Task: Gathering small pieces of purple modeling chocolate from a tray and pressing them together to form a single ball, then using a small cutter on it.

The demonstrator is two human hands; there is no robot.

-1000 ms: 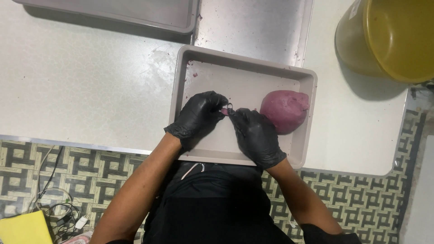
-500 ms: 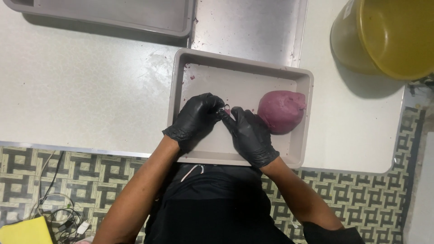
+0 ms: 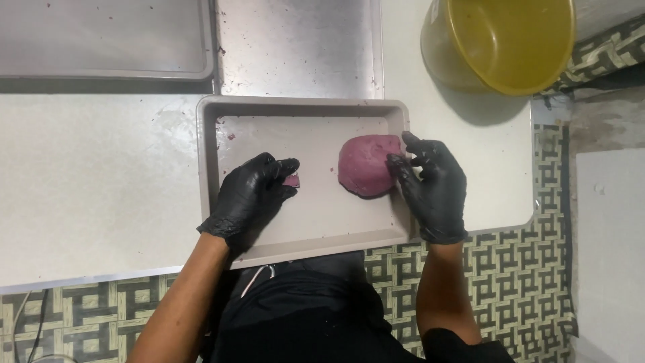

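A shallow grey rectangular tray (image 3: 215,144) sits on the pale tabletop (image 3: 94,175), and everything else is placed from it. Inside the tray, toward its right end, lies a rounded lump of purple dough (image 3: 363,165). The right hand (image 3: 430,181), in a black glove, rests over the tray's right rim with its fingers (image 3: 398,163) spread loosely and their tips touching the right side of the lump, not closed around it. The left hand (image 3: 252,195), also in a black glove, is over the tray's middle-left part, its fingers curled in and pinching a small piece of purple dough (image 3: 291,180) at the tips; that piece is well apart from the big lump. A few purple crumbs dot the tray floor near its upper left corner. Beyond the tray's far rim a bare sheet of scuffed metal (image 3: 299,47) lies flat, and to the far left of the tray there is a second grey tray (image 3: 101,40). To the far right of the tray stands a yellow plastic bucket (image 3: 504,40). The nearer edge of the tabletop gives way to a patterned floor (image 3: 510,282).
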